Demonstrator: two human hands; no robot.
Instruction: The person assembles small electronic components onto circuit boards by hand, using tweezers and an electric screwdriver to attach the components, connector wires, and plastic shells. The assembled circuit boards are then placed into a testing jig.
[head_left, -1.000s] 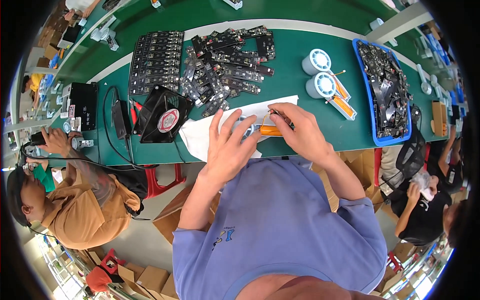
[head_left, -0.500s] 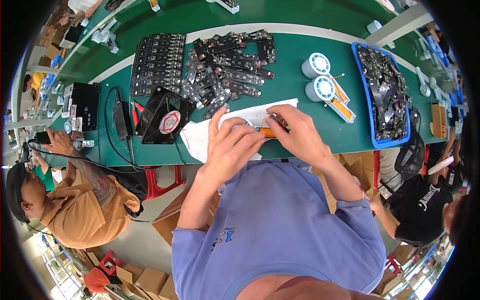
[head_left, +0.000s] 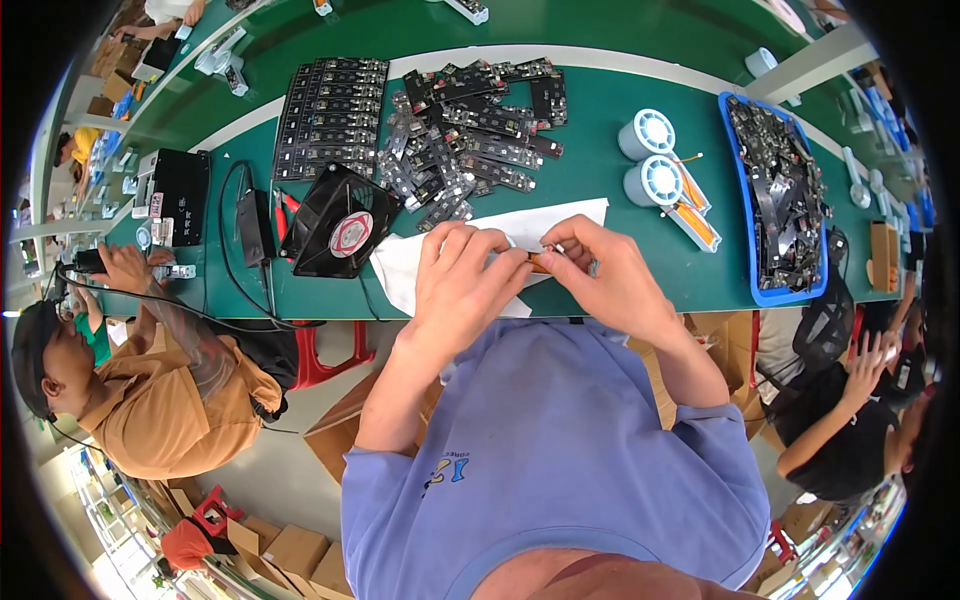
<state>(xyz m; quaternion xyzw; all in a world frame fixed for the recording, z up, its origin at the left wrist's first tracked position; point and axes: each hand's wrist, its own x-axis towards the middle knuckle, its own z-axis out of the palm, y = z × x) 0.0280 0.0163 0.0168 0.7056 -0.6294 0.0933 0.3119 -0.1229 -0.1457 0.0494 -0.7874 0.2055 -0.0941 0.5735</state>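
Over a white cloth [head_left: 400,268], my left hand [head_left: 455,285] is closed round a part-built handheld fan, mostly hidden by the fingers. A bit of its orange battery [head_left: 538,264] shows between my hands. My right hand [head_left: 615,285] pinches a small dark piece with a pale tip [head_left: 557,248] at the battery's end; its kind is too small to tell. Two similar white fans [head_left: 660,182] with orange batteries in their handles lie to the right. Beyond my hands is a loose heap of black circuit boards [head_left: 470,135], beside neat rows of boards [head_left: 335,115].
A black square cooling fan [head_left: 340,220], red-handled tool [head_left: 282,210] and black power adapter [head_left: 256,228] lie left on the green table. A blue tray [head_left: 757,200] of boards stands right. Co-workers sit on both sides, the left one [head_left: 170,400] close by.
My right fingers have shifted slightly and the wire and dark piece show less. The battery is more covered now. The table contents sit slightly farther right in view.
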